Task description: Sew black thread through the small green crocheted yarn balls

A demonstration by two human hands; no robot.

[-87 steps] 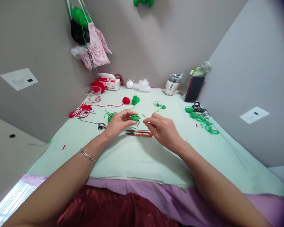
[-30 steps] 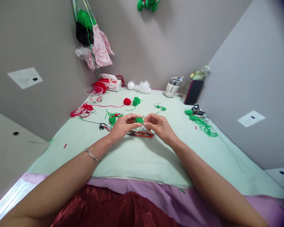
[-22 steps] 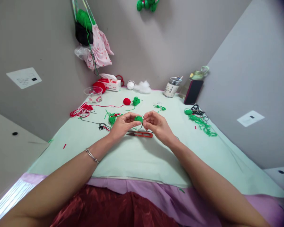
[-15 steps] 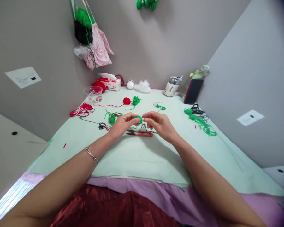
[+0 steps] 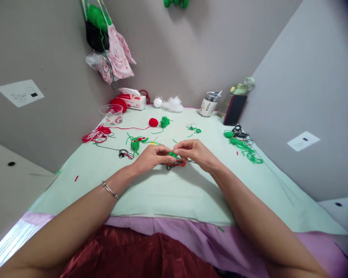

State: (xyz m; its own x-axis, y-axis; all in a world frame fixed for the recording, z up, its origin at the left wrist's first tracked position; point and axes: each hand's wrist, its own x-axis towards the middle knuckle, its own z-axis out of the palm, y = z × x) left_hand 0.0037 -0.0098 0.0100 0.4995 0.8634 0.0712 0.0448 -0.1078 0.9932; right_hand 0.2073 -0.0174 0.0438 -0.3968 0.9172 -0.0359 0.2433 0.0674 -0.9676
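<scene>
A small green crocheted piece [image 5: 172, 154] is pinched between the thumb and fingers of my left hand [image 5: 151, 157]. My right hand [image 5: 195, 153] meets it from the other side, fingertips closed together at its upper edge; whatever they pinch is too small to make out. Just below the hands, orange-handled thread snips [image 5: 180, 163] lie on the table, partly covered by dark yarn [image 5: 170, 166]. To the left of my left hand rests a green and red crocheted piece [image 5: 135, 144] with loose strands.
Behind are a red yarn ball [image 5: 153, 122], green yarn [image 5: 164, 122], a clear tub [image 5: 115, 116], tissue box [image 5: 135, 102], white stuffing [image 5: 173, 104], pen jar [image 5: 208, 106] and phone [image 5: 235, 110]. Tangled green yarn [image 5: 246, 148] lies right, red yarn [image 5: 97, 134] left.
Both hands have moved slightly down with the green piece, and my right fingertips have come in to touch it. The snips' blades are now mostly hidden. The view has shifted a little.
</scene>
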